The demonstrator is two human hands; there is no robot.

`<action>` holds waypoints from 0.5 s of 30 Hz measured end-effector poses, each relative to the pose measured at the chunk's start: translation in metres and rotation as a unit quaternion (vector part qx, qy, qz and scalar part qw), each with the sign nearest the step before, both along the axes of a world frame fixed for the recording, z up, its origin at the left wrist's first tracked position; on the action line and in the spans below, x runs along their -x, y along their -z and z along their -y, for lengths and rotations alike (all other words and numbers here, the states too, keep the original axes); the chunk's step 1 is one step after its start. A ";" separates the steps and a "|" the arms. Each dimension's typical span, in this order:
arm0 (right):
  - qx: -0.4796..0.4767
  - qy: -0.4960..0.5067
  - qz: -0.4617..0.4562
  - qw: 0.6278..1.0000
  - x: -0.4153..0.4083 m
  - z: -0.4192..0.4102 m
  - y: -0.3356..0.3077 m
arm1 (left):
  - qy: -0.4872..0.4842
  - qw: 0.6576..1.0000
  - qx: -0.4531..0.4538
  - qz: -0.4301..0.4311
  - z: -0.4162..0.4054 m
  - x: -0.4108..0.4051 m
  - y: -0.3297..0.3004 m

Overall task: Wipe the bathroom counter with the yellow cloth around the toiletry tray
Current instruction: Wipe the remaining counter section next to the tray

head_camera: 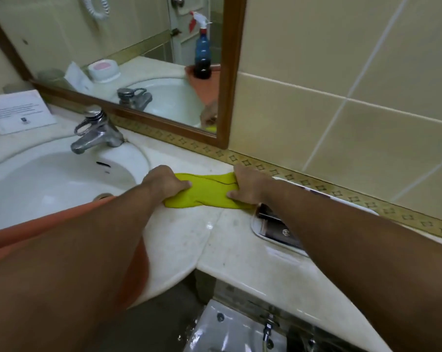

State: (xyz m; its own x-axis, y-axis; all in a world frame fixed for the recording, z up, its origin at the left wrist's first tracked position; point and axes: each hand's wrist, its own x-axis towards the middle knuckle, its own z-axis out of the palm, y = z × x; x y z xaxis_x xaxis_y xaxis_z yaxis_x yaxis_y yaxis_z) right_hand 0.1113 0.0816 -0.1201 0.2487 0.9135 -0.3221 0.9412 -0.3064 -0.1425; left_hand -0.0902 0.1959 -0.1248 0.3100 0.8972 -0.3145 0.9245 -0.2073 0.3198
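Pale marble counter [214, 240], beige-tiled room, wood-framed mirror [230, 72]. Yellow cloth [207, 191] between basin [49, 179] and toiletry tray [259, 228], contents unclear; left hand [166, 182], right hand [247, 189] each clutching an end.

You are facing a wall of glossy cream ceramic tiles [341, 59] with pale grout lines, bordered low down by a gold patterned tile strip [316, 185]. A dark wooden-framed mirror [231, 72] hangs to your left, reflecting a white coiled cord, a door and a blue spray bottle. Beneath it a white oval porcelain sink basin [49, 184] carries a chrome single-lever faucet [95, 130], with a white printed card [16, 111] propped at the far left. Under the ledge you see dark grey floor [153, 323] and a white toilet cistern lid [230, 331]. Light is even and soft.
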 end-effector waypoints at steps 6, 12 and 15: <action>0.030 0.041 0.075 0.996 -0.009 -0.020 0.008 | 0.016 0.999 -0.004 0.048 0.001 0.005 0.013; -0.131 0.173 -0.252 0.943 0.008 0.017 -0.027 | -0.008 0.967 0.092 0.236 0.014 0.032 -0.013; -0.209 0.234 -0.373 0.873 0.018 0.059 -0.060 | -0.023 0.920 0.162 0.358 0.026 0.045 -0.047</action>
